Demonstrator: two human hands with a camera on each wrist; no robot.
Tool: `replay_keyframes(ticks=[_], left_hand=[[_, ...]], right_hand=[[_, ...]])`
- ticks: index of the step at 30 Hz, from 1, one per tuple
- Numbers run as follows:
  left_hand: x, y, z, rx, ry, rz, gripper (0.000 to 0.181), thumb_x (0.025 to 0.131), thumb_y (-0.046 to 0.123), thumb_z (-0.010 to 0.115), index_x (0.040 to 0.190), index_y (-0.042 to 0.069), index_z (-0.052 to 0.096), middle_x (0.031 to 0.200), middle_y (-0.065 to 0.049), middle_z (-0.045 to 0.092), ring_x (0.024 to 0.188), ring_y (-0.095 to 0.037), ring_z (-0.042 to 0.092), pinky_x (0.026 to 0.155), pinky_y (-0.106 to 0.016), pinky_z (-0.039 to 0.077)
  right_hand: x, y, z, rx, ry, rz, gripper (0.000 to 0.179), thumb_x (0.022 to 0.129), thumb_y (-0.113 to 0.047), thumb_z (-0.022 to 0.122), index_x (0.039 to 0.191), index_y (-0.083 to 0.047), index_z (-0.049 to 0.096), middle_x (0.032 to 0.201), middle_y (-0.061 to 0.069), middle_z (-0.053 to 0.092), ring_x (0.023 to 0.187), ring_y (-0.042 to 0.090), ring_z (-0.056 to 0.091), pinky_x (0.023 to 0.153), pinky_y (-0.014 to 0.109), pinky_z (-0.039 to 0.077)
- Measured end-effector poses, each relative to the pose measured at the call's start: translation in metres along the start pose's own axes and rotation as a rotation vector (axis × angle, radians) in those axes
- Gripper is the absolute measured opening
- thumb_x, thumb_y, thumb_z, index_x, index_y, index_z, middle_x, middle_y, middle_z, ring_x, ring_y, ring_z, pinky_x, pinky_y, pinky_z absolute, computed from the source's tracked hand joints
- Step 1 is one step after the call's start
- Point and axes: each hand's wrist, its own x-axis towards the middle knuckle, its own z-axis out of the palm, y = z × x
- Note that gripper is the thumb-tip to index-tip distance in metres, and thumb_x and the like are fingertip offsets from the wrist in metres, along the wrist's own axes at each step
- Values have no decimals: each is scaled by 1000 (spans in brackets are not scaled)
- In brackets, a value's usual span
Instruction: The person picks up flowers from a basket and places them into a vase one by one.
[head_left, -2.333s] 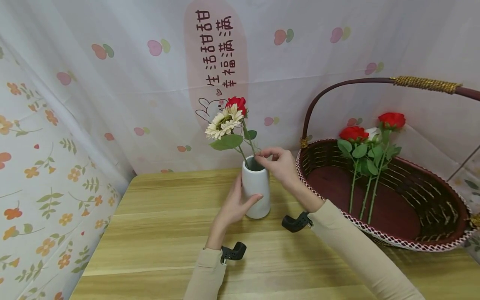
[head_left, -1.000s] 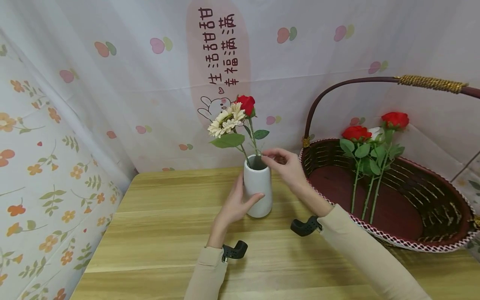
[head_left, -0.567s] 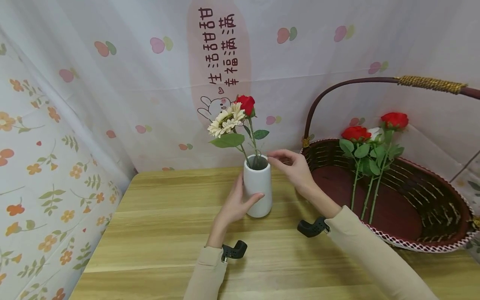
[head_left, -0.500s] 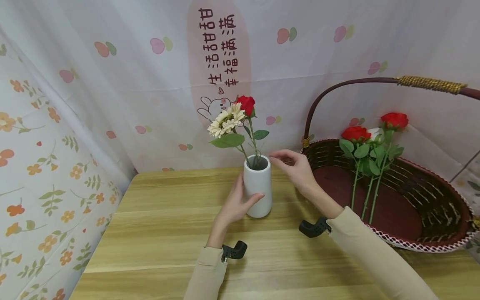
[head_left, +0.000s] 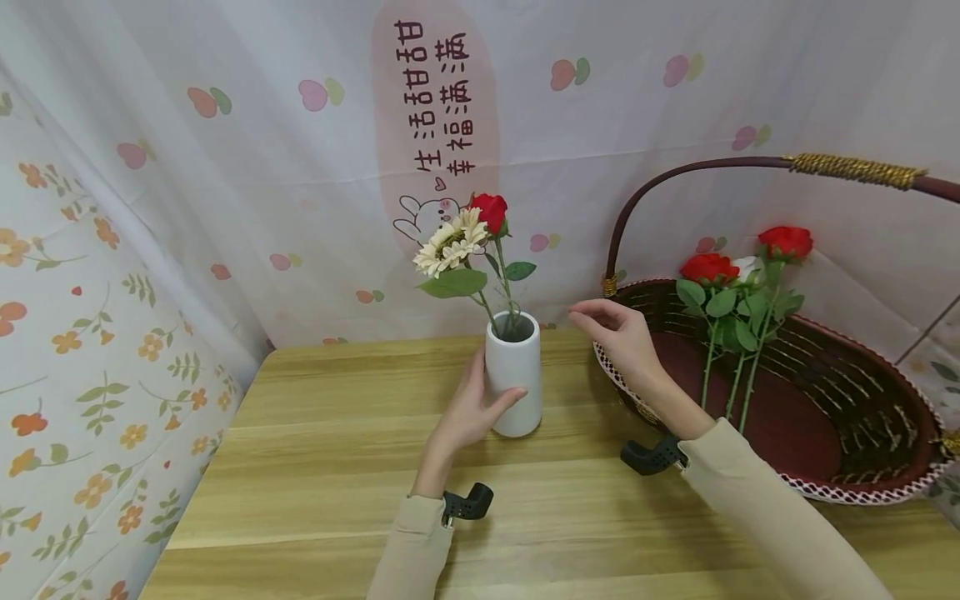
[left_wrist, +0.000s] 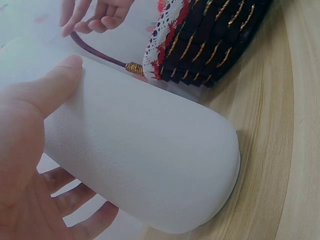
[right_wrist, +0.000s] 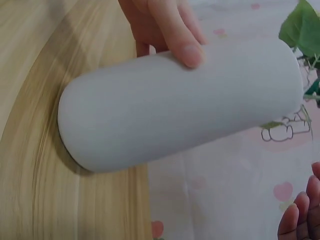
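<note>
Where the wooden table nears the cloth backdrop, one white vase: smooth, plain, upright, its base resting on the tabletop.

Contents of vase, two stems. First, a cream daisy-like flower with dark centre and one broad green leaf, leaning out over the vase's left side. Second, a red rose, standing above the vase's mouth, its bloom partly behind the cream flower.

Left hand: at the vase's left side, fingers curled behind the body and thumb across the front, gripping it.

Right hand: to the right of the vase's mouth and apart from it; fingers loosely bent, thumb and forefinger drawn near each other, holding nothing.

Two black wrist devices, one on each wrist, below the vase: one slightly left, one to the right.

One dark woven basket, right of the vase; red-and-white trimmed rim, arched handle bound in gold cord. Lying in it: two red roses and one white bloom, partly hidden between them.

Printed rabbit on the backdrop, behind and left of the vase.
</note>
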Motion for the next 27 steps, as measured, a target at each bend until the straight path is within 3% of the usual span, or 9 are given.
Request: replay_keyframes(ticks=[9,16,27], left_hand=[[-2,0,0,-13,-8,-8,95,94,36,73,162,14,11,161,-12,27,143,-29,35,115,-51,30],[-1,0,0,-8,-9,-18,94,94,36,73,162,14,11,161,-13,27,144,-29,34,116,-52,29],[-3,3,0,3,-3,-31,95,94,38,72,163,14,10,163,-12,25,145,-29,32,117,-52,27]], right_hand=[[0,4,-18,63,48,19,31,98,-28,68,113,-1,70,103,-7,68,92,23,59,78,26,52],[2,8,-35,150,99,12,30,98,-22,69,115,2,70,99,-7,70,83,11,58,74,22,52],[1,13,-63,317,184,36,18,97,-17,71,109,-5,74,96,-3,69,78,10,60,71,21,52]])
